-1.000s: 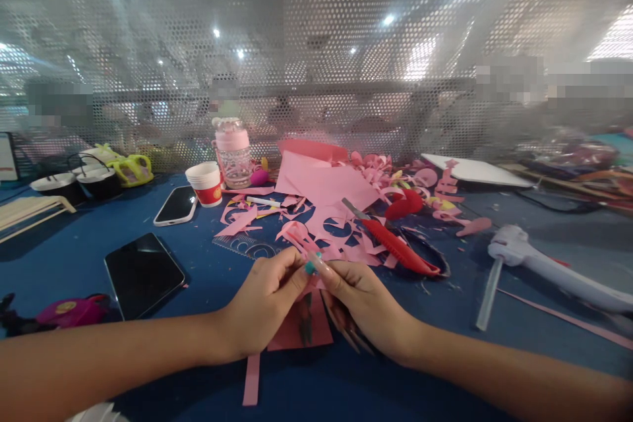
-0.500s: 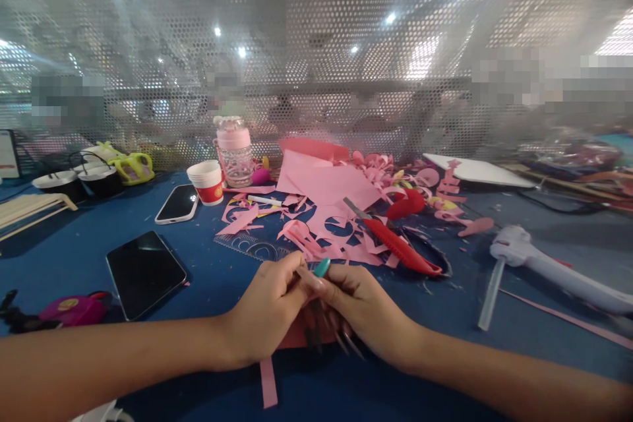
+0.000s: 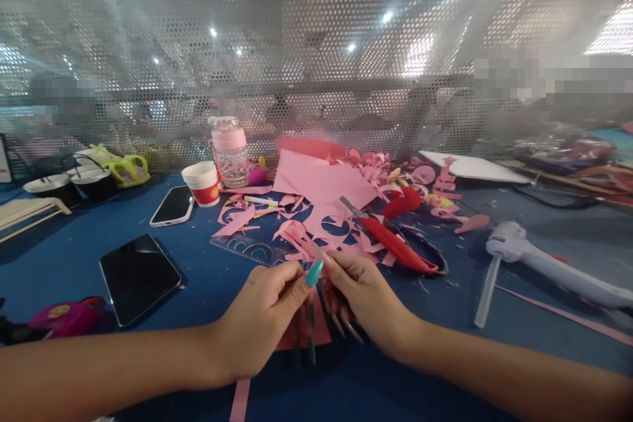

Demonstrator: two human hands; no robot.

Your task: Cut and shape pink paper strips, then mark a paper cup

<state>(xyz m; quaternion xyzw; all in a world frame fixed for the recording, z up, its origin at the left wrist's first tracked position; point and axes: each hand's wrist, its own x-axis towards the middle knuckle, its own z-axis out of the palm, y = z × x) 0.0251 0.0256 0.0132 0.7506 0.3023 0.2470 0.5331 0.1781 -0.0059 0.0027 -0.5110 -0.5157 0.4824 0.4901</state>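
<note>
My left hand (image 3: 270, 316) is closed in a pinch near the front middle of the table, its teal thumbnail pointing up. A pink paper strip (image 3: 241, 399) trails out from under its wrist. My right hand (image 3: 370, 303) is just beside it, thumb and index finger pressed together, the other fingers curled below. The fingers hide whatever is between the right fingertips. Under the hands lies a reddish-pink paper piece (image 3: 320, 330), partly covered by them.
Pink paper scraps and sheets (image 3: 326, 181) are heaped ahead, with a red-handled cutting tool (image 3: 395, 244) and a clear stencil ruler (image 3: 247, 249). Two phones (image 3: 141, 277), a paper cup (image 3: 202, 184) and a pink-lidded bottle (image 3: 230, 151) stand left. A white glue gun (image 3: 548, 264) lies right.
My hands have moved slightly apart at the fingertips; the left has turned and shifted left and down. The trailing pink strip has moved left with it. The view has shifted a little.
</note>
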